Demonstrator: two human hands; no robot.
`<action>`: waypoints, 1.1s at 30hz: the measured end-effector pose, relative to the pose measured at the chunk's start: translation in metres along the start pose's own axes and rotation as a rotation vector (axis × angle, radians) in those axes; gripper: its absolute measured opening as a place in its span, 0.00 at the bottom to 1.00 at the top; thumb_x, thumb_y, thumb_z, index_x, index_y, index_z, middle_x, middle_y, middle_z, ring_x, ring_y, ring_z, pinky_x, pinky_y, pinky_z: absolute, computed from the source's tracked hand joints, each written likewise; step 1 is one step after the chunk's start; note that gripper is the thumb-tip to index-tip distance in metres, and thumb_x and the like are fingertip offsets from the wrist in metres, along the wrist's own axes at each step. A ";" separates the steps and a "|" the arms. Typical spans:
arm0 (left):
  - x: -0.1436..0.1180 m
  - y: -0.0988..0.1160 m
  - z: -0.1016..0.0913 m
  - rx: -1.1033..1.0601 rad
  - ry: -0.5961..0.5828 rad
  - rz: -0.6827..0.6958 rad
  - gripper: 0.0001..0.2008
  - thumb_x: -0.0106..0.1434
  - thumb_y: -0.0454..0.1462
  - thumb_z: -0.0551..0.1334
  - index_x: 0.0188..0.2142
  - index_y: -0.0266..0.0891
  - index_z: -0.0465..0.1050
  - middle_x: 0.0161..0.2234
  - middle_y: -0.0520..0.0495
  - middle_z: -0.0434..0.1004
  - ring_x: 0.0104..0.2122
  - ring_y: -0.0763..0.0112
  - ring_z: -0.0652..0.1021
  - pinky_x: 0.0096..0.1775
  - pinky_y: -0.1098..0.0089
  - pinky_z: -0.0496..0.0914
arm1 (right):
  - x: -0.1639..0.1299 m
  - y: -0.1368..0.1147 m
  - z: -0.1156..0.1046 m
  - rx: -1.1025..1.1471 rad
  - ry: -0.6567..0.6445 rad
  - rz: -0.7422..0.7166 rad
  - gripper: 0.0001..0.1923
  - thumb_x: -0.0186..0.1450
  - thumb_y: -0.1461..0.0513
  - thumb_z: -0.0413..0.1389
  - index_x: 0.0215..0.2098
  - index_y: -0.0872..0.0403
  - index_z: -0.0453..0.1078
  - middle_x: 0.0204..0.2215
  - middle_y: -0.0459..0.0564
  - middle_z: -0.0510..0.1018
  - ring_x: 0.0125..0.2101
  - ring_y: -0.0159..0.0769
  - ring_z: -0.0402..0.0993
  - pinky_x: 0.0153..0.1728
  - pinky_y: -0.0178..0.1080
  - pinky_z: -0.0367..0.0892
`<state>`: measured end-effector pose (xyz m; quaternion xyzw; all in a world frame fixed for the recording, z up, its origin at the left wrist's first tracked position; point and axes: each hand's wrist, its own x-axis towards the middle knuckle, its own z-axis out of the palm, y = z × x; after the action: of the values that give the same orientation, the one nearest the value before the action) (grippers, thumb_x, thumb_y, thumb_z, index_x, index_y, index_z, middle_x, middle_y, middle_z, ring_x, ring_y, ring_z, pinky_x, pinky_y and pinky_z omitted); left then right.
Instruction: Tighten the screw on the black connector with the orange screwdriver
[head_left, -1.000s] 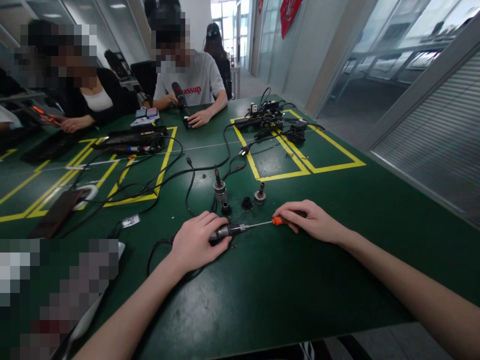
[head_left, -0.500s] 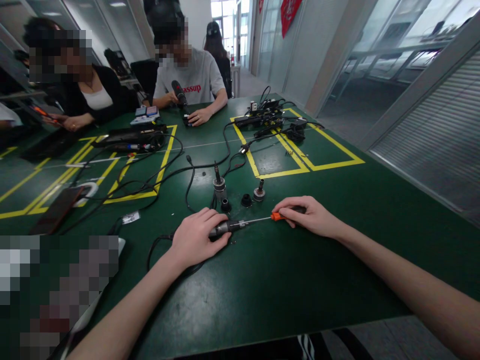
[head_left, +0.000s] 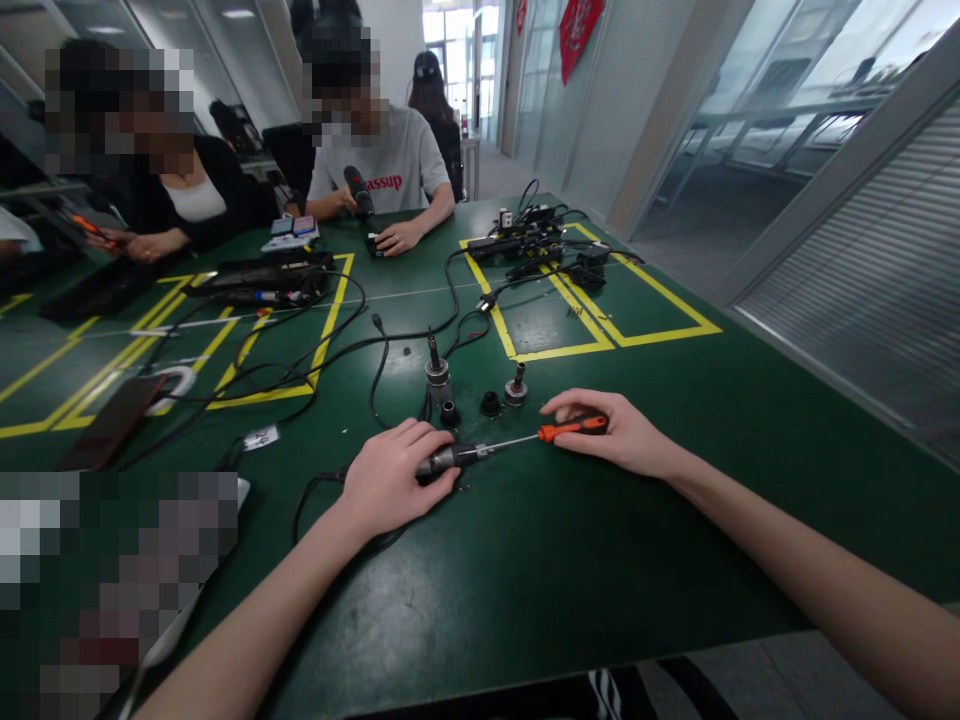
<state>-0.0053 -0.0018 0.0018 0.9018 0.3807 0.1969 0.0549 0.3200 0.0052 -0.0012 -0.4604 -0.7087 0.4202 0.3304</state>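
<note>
L hand: wrapped round dark cylindrical tool, metal nose poking out; rear hidden under palm.
R hand: fingers pinching orange-black screwdriver, thin steel shaft meets tool nose.
Table: matte green, scuffed.
Nearby: small round black/metal parts, detail unclear.

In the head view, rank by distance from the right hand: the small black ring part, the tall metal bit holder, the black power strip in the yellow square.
From the right hand:
1. Small black ring part, just left.
2. Tall metal bit holder, further left.
3. Black power strip, far across the table.
</note>
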 end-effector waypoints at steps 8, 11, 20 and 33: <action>-0.001 0.001 0.000 0.002 -0.006 -0.004 0.10 0.67 0.39 0.65 0.46 0.40 0.77 0.39 0.48 0.83 0.39 0.63 0.80 0.39 0.65 0.75 | -0.003 -0.002 0.002 -0.020 -0.068 0.034 0.21 0.72 0.48 0.55 0.42 0.55 0.80 0.22 0.44 0.73 0.20 0.31 0.66 0.23 0.36 0.64; -0.002 0.001 0.000 0.001 -0.006 -0.006 0.10 0.67 0.40 0.65 0.47 0.40 0.77 0.40 0.47 0.83 0.39 0.63 0.80 0.39 0.64 0.75 | -0.003 -0.003 0.002 -0.049 -0.018 0.000 0.18 0.67 0.48 0.61 0.44 0.54 0.80 0.28 0.47 0.77 0.24 0.32 0.70 0.27 0.36 0.67; -0.002 0.004 -0.001 -0.020 -0.011 -0.006 0.10 0.67 0.39 0.65 0.47 0.40 0.77 0.40 0.47 0.83 0.39 0.63 0.80 0.39 0.64 0.76 | -0.006 -0.011 0.007 -0.062 -0.015 0.048 0.27 0.73 0.43 0.52 0.35 0.55 0.80 0.16 0.43 0.68 0.17 0.30 0.61 0.19 0.34 0.58; -0.012 0.009 -0.003 -0.031 -0.012 -0.017 0.16 0.70 0.43 0.63 0.53 0.39 0.77 0.42 0.44 0.83 0.41 0.61 0.81 0.39 0.63 0.78 | -0.020 -0.011 0.003 -0.024 -0.067 0.012 0.22 0.73 0.45 0.55 0.42 0.52 0.82 0.23 0.47 0.77 0.20 0.33 0.71 0.22 0.34 0.67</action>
<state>-0.0082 -0.0161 0.0032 0.8988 0.3849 0.1969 0.0730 0.3205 -0.0169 0.0057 -0.4543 -0.7218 0.4288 0.2982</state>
